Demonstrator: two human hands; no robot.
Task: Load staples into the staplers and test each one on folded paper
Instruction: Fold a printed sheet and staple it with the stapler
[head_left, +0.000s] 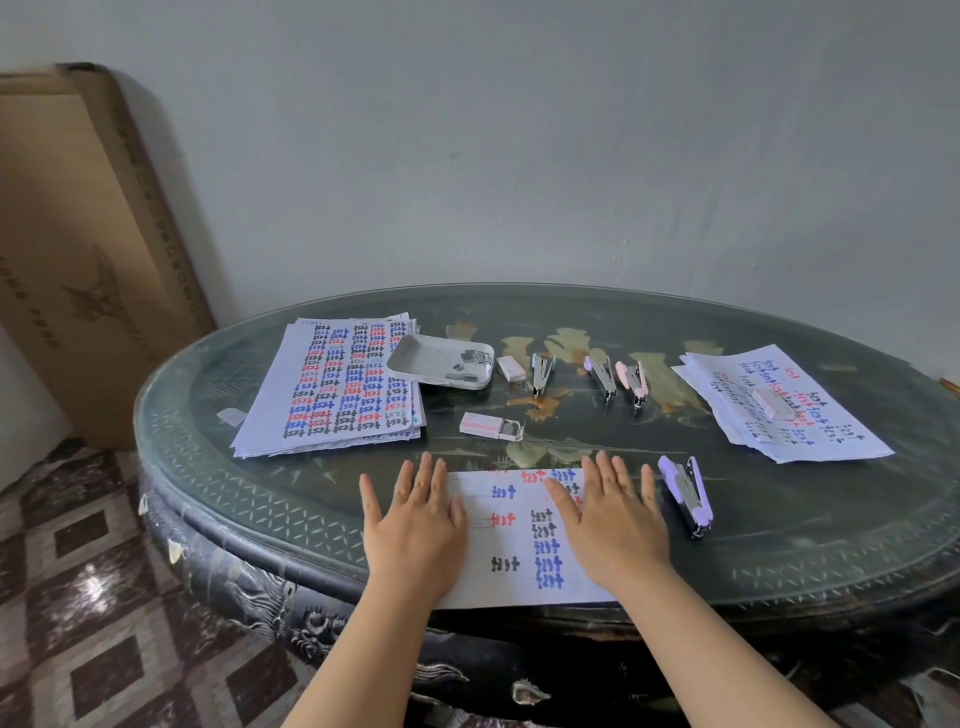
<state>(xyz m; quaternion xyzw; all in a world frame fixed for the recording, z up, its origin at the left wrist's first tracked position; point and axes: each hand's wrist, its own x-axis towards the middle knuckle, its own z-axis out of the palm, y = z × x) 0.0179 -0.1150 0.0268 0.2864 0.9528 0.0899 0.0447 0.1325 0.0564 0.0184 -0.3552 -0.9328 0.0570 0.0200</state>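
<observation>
A folded sheet of paper (519, 540) with handwritten "test" words lies at the table's near edge. My left hand (413, 519) presses flat on its left part and my right hand (610, 514) on its right part, fingers spread. A purple stapler (688, 493) lies just right of my right hand. Three more staplers stand in a row farther back: a grey one (542, 371), a lilac one (601, 375) and a pink one (635, 382). An open staple box (491, 426) lies mid-table, a small box (510, 368) behind it.
A white tray (415, 364) with loose staples overlaps a stack of written sheets (337, 384) at the back left. More sheets (779, 405) with a small box on top lie at the right. A large cardboard box (78, 249) leans against the wall.
</observation>
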